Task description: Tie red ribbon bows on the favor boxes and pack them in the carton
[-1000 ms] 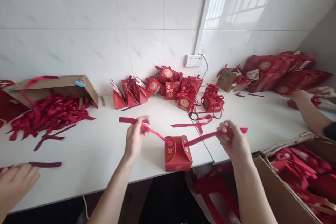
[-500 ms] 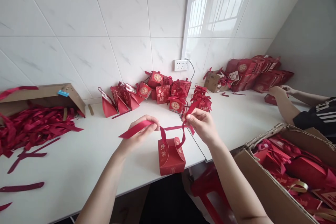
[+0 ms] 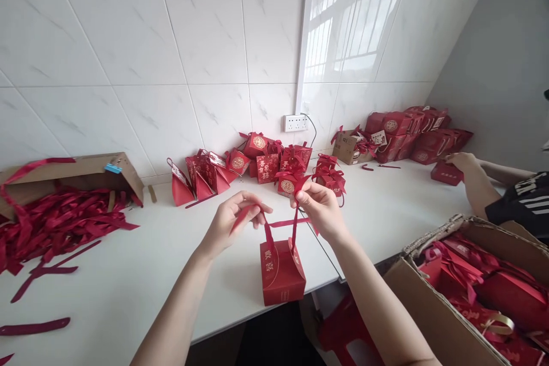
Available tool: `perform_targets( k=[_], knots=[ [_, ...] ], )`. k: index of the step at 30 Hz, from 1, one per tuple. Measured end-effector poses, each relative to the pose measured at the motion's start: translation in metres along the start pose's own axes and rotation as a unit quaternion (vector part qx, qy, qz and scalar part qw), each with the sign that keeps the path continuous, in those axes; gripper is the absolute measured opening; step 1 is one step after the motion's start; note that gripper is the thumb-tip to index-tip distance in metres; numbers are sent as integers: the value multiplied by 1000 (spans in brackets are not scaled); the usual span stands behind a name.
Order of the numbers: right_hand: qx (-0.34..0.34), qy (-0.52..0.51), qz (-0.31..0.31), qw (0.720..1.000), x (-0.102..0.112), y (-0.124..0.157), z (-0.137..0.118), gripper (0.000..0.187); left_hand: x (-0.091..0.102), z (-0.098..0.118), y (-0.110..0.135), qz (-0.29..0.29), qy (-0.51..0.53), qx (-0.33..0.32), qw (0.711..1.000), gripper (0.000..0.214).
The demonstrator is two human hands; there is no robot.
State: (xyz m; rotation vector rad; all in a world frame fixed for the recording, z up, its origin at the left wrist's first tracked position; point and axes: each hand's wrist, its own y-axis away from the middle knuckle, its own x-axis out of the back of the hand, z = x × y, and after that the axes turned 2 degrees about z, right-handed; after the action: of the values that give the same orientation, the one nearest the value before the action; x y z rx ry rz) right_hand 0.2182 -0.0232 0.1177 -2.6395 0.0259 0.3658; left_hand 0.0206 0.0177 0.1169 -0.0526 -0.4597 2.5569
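Note:
A small red gift box (image 3: 282,271) stands at the near edge of the white table (image 3: 128,274). A dark red ribbon (image 3: 283,222) runs up through its top flaps. My left hand (image 3: 234,223) pinches the ribbon's left end just above the box, fingers closed on it. My right hand (image 3: 319,209) pinches the right end, raised a little above and right of the box. The two hands are close together over the box, with the ribbon crossing between them.
Loose ribbons (image 3: 55,223) spill from a tipped cardboard box (image 3: 81,168) at left. Finished red boxes (image 3: 266,163) cluster by the wall socket (image 3: 295,122). An open carton (image 3: 433,309) of red boxes stands at right. Another person's arm (image 3: 476,180) reaches over the far right table.
My hands came together from wide apart, bringing the ribbon ends up over the box. The camera tilted upward. A hand at the lower left went out of view.

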Motion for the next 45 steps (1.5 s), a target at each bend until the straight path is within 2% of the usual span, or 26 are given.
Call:
perform_targets(
  k=[4, 7, 11, 15, 19, 22, 26, 30, 34, 36, 39, 41, 43, 45],
  knots=[
    [12, -5, 19, 1000, 0, -2, -2, 22, -2, -4, -8, 5, -45, -11, 999, 32],
    [11, -10, 37, 999, -1, -5, -3, 22, -8, -5, -12, 19, -58, -35, 998, 32],
    [6, -25, 56, 998, 3, -7, -1, 24, -19, -9, -12, 24, -12, -13, 1000, 27],
    [9, -19, 38, 999, 7, -7, 0, 25, -31, -11, -10, 17, 74, 9, 997, 27],
    [47, 44, 6, 998, 1, -5, -8, 24, -43, -3, -9, 26, 92, -2, 995, 21],
    [80, 102, -17, 991, -5, -3, -15, 23, -50, 7, -9, 54, 47, -15, 997, 19],
    [139, 208, -40, 967, -9, -1, -19, 16, -53, 17, -8, 76, -9, -19, 997, 14],
    [166, 272, -24, 947, -9, -1, -19, 11, -50, 22, -5, 42, -24, -21, 999, 12],
    [158, 300, -8, 941, -11, -4, -17, 10, -46, 23, -5, 3, -18, -13, 1000, 15],
    [142, 278, 7, 950, -12, -5, -15, 11, -45, 21, -6, 11, -25, -10, 1000, 17],
    [87, 159, 15, 983, -12, -7, -12, 35, -44, 17, -10, 26, -20, -14, 999, 19],
    [67, 90, 25, 993, -11, -6, -10, 49, -44, 14, -11, 38, 8, -15, 999, 20],
    [85, 79, 54, 992, -10, -2, -9, 53, -44, 12, -13, 55, 49, -10, 997, 21],
    [141, 123, 70, 980, -10, 5, -8, 42, -45, 10, -14, 74, 91, -1, 993, 22]
  ],
)
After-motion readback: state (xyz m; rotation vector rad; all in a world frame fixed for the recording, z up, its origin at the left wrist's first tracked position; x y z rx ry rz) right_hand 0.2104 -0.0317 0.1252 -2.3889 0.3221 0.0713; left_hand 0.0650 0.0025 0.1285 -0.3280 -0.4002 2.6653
